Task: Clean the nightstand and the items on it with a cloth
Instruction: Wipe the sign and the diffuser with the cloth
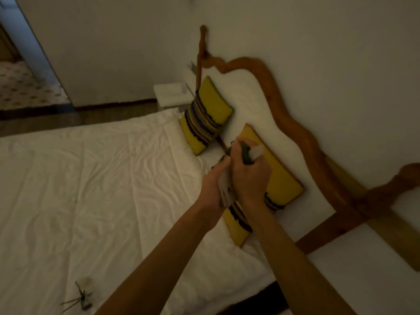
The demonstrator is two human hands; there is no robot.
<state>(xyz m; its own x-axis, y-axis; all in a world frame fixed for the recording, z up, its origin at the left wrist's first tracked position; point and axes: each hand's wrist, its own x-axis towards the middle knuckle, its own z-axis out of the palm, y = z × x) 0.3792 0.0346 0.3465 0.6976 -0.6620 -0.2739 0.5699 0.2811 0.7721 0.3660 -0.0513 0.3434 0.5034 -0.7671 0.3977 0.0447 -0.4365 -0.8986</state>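
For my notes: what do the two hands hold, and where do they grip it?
Both hands grip a small dark green object wrapped partly in white cloth; the exact grip is hidden.

Bedroom: bed (91, 178), wooden headboard (295, 123)

Rumpled cotton bedsheet (91, 178); smooth polished wooden headboard (293, 123).

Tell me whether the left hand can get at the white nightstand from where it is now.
Probably not. The left hand is busy with a white cloth and a dark green item, and the nightstand stands across the bed.
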